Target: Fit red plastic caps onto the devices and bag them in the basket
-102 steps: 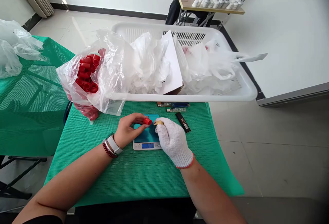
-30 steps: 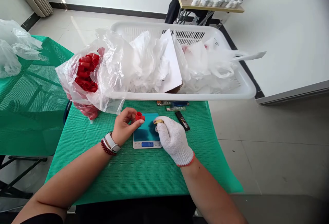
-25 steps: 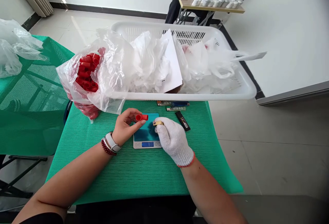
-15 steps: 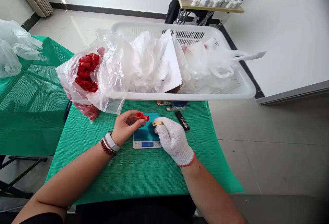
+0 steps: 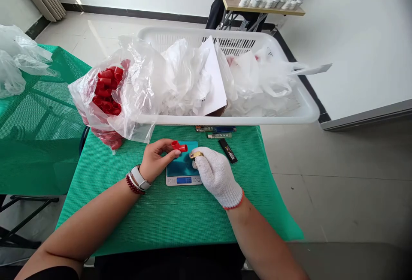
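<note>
Between its thumb and fingers, my bare left hand point(image 5: 158, 158) pinches a red plastic pipe tee point(image 5: 179, 146), tilted a little, with one open end showing. My right hand point(image 5: 217, 173), in a white knitted glove with an orange cuff, is closed around a small brass-coloured metal tool point(image 5: 196, 154) whose tip points toward the tee without touching it. Most of that tool is hidden in the glove. Both hands are over a flat digital scale point(image 5: 175, 180) with a shiny blue top, its display lit. At the left, a clear plastic bag point(image 5: 135, 112) holds many red fittings point(image 5: 107, 93).
A white plastic basket point(image 5: 193, 120) stands behind the scale, filled with clear bags point(image 5: 183, 74) and a white card point(image 5: 214, 82). Slim packaged items point(image 5: 222, 135) and a black flat case point(image 5: 228, 150) lie on the green mesh cloth point(image 5: 180, 224). Farther back, a gloved person sits at another table point(image 5: 231, 2).
The view has shifted very slightly. The tee in my left hand has tilted a little, and both hands keep nearly the same place and hold.
</note>
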`<state>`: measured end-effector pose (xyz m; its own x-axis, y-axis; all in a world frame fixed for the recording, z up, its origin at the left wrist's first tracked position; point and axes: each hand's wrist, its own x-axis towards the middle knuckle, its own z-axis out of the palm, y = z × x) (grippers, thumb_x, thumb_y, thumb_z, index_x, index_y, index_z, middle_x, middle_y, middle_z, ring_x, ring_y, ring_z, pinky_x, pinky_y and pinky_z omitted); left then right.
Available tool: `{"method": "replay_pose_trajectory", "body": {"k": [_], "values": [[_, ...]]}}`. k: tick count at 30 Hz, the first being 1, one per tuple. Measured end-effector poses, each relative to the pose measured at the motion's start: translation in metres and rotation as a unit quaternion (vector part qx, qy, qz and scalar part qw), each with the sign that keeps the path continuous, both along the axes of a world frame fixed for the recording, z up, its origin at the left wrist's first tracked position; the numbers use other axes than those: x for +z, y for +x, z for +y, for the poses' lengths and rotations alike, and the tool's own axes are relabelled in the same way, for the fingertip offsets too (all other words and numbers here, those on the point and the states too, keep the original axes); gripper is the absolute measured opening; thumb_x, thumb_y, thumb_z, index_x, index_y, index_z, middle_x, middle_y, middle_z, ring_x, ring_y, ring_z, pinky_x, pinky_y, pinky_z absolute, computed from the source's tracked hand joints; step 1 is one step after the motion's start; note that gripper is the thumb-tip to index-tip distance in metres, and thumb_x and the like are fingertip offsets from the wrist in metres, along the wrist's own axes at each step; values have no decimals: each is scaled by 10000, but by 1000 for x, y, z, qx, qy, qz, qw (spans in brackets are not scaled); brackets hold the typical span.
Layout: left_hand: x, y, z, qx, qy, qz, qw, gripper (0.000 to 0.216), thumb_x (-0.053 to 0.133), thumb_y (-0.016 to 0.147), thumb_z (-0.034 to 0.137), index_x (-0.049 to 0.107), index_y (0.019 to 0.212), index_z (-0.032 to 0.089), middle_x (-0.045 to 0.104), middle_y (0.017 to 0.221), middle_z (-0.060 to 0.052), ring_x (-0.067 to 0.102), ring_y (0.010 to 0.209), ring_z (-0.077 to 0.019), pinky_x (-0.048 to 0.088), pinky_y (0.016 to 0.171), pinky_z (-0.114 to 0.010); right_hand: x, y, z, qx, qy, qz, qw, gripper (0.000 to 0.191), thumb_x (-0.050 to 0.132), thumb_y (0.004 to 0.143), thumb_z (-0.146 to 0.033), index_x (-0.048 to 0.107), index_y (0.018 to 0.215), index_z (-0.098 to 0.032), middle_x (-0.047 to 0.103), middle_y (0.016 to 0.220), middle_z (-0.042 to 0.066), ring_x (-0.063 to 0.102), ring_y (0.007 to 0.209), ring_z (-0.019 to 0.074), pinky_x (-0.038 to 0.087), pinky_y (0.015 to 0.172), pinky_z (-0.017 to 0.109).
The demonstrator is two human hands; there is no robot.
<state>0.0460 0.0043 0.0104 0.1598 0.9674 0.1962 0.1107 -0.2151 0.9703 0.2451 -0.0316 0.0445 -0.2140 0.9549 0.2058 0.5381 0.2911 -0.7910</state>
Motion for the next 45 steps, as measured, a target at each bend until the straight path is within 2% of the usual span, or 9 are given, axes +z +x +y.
{"method": "replay_pose_trajectory", "body": {"k": [4,7,13,19,25,31,37,41,45], "values": [[1,0,0,-16,83,44,995,236,775,814,386,711,874,167,733,695,-22,648,578,-119,552,562,-218,2,-1,-1,-19,-30,32,999,307,375,1024,-306,646,982,-170,666,757,30,631,671,149,482,640,272],[1,0,0,-21,107,54,993,240,759,830,399,708,872,168,706,659,-8,619,555,-111,530,545,-211,3,0,0,-41,-47,42,997,317,369,1025,-315,648,972,-173,655,732,23,621,650,147,474,619,270],[1,-1,0,-3,99,72,992,238,709,868,396,688,861,159,696,666,-12,614,563,-116,507,541,-213,3,1,0,-4,-75,55,996,346,353,1026,-325,645,937,-163,640,697,21,595,622,140,453,576,257],[1,0,-2,-23,107,73,991,226,725,863,383,682,876,160,704,679,-16,622,572,-112,515,554,-208,1,0,1,-54,-54,33,997,322,375,1019,-315,653,949,-168,645,700,20,604,633,144,463,609,263],[3,0,-1,-10,126,94,988,257,687,887,420,673,890,164,700,682,-13,608,565,-110,480,523,-201,3,1,0,-12,-59,41,997,325,365,1020,-297,647,921,-169,628,677,7,585,598,129,435,576,252],[1,0,-1,-12,131,104,986,267,693,878,441,671,895,175,663,651,9,570,540,-102,453,514,-204,3,2,2,-48,-56,38,997,324,363,1022,-298,646,929,-172,632,689,13,597,626,141,449,598,263],[0,0,-1,18,123,95,988,244,701,870,420,650,893,183,642,650,20,551,535,-101,451,511,-208,1,0,1,-21,-67,44,997,324,364,1026,-315,643,940,-175,644,707,19,607,643,143,466,609,260],[1,0,-2,-5,141,111,984,220,715,865,389,655,914,184,650,655,24,556,531,-94,459,521,-202,-3,0,0,-58,-56,57,995,319,369,1026,-332,641,991,-171,655,737,30,631,677,152,493,636,264],[1,0,-1,23,151,101,983,217,714,866,385,650,896,180,645,649,25,559,534,-93,463,523,-196,-4,1,2,-68,-72,46,994,332,369,1026,-349,641,953,-174,647,710,27,620,663,155,490,614,264]]}}
